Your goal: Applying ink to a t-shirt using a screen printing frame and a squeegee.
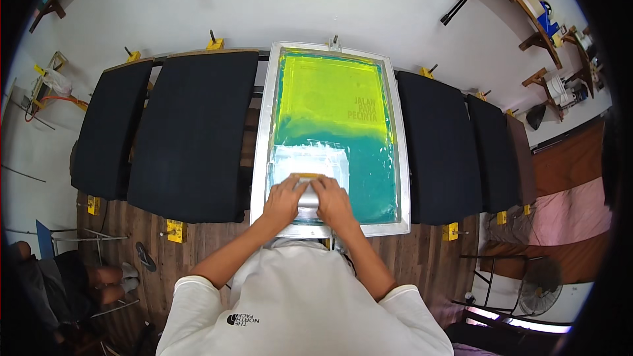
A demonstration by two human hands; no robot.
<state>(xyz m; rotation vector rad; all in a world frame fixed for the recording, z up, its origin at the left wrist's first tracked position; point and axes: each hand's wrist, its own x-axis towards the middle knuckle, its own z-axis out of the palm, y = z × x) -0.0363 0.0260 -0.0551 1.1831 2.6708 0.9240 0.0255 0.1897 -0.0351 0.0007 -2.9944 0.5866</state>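
The squeegee (308, 198), a silver bar with a bit of yellow on its far side, is at the near end of the big printing screen (401, 178), a little left of the middle. The left hand (283, 200) and the right hand (333, 200) both grip it, one on each side, with the thumbs near each other. White paint (313, 157) lies on the screen just past the squeegee. The far end of the screen is bright yellow-green, and much of the rest is teal. Black boards (194, 135) lie in a row on both sides of the screen. A fan (539, 290) stands at the lower right.
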